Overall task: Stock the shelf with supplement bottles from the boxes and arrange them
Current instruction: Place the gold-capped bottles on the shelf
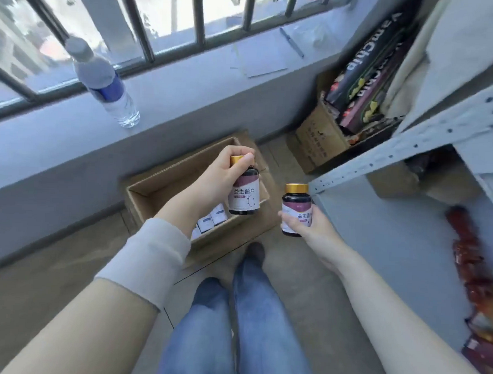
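A gray floor point(67, 263) is stretching under the person's legs point(233, 327) in blue jeans. A gray ledge point(188, 79) is running under a window with dark bars point(144, 35). A water bottle point(103, 81) is standing on the ledge, and a pen point(291, 42) and paper point(262, 60) are lying further along it. A gray metal shelf point(393, 235) is sitting on the right, with red packets point(473, 270) lying on it.

An open box point(154, 191) is sitting on the floor just past the feet, and small white cartons point(210, 222) are standing inside it. A second box point(318, 139) near the shelf is holding dark flat packs point(366, 73).

The left hand point(220, 174) is closing around the gold cap of a dark bottle point(244, 198) and holding it over the open box. The right hand point(308, 226) is wrapping around the lower half of a second bottle point(296, 208), holding it upright just beside the shelf's edge.
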`<action>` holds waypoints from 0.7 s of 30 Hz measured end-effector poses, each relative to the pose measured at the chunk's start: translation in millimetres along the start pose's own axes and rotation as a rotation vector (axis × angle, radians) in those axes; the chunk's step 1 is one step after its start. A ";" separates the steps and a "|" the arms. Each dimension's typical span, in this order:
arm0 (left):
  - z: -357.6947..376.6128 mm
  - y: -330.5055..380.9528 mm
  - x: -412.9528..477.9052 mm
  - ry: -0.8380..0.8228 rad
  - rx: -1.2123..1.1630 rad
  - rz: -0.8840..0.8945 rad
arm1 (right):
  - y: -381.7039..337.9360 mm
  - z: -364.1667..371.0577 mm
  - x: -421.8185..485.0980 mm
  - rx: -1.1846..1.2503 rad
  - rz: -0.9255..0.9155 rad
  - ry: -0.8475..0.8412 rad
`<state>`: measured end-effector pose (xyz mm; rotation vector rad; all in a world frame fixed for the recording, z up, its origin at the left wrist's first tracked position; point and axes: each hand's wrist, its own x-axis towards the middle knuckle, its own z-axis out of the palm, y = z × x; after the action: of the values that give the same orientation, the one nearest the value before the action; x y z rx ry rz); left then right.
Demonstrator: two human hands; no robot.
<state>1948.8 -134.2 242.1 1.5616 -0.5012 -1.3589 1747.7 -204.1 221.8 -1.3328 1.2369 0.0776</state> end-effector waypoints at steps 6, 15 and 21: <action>115.2 95.9 -72.3 -0.336 0.045 0.062 | -0.7 -72.1 -144.9 0.441 -0.071 0.174; 338.6 174.2 -109.9 -0.638 0.259 0.287 | 48.1 -220.2 -297.1 0.568 -0.276 0.605; 458.5 197.7 -82.3 -0.653 0.369 0.352 | 77.4 -310.1 -315.3 0.601 -0.344 0.806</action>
<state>1559.7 -335.7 495.4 1.1909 -1.4240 -1.5342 1371.2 -227.4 465.4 -1.0271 1.4866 -1.0851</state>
